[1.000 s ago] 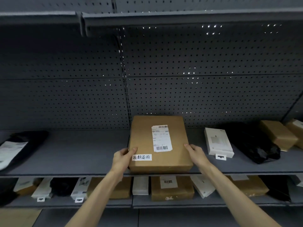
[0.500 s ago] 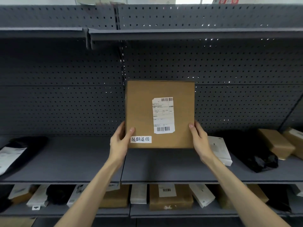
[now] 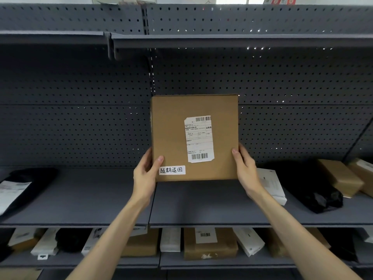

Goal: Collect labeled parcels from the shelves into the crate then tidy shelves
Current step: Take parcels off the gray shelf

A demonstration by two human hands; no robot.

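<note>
Box [image 3: 177,138], handwritten tag [image 3: 172,170] facing viewer: held upright above the shelf [image 3: 201,205], left hand [image 3: 144,174] and right hand [image 3: 245,168] clasping its lower edges, apparently for label checking.

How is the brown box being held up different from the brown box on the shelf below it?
The held box is upright in the air, gripped at its lower edges by the left hand and right hand; the lower box lies flat on its shelf. The held box also carries a handwritten white strip beside its shipping label; no such strip shows on the lower box. Both are plain brown cardboard with white barcode labels.
</note>
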